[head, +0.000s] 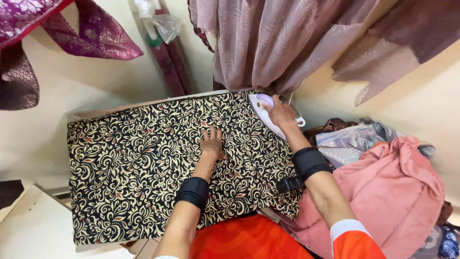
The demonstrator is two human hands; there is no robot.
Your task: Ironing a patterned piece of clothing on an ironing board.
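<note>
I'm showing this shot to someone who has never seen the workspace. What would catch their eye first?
Most striking is the black cloth with cream floral scrolls, spread flat across the middle. The left hand presses on it near its centre, while the right hand grips a white and lilac iron at the cloth's far right corner. A heap of pink fabric lies at the right, and mauve curtains hang above.
</note>
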